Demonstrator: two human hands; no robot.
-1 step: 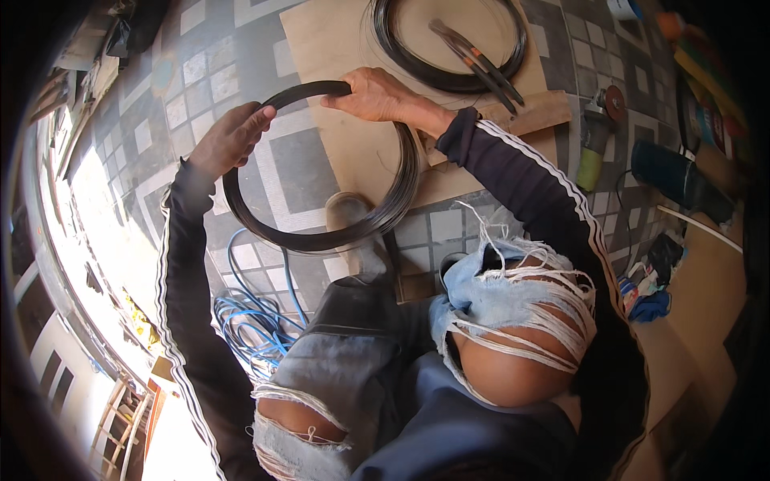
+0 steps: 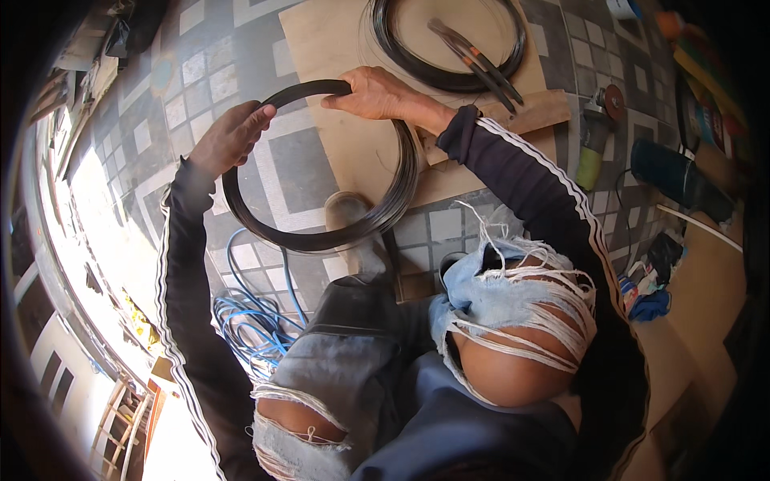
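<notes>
Both my hands are on it here: a coil of black wire, with my left hand closed around its upper left, thumb laid over the top, and my right hand gripping the far side, a short bare arc showing between the two. From that grip the ring spreads back toward my body, its near curve passing over my shoe. (No long axis to speak of; it's nearly round.) A second coil lies beyond, off to the right on the cardboard, pincers across its rim, and my right hand is the nearer one to that. Left forearm rises almost straight, hand angled inward; right arm slants up and leftward, wrist leading across.
</notes>
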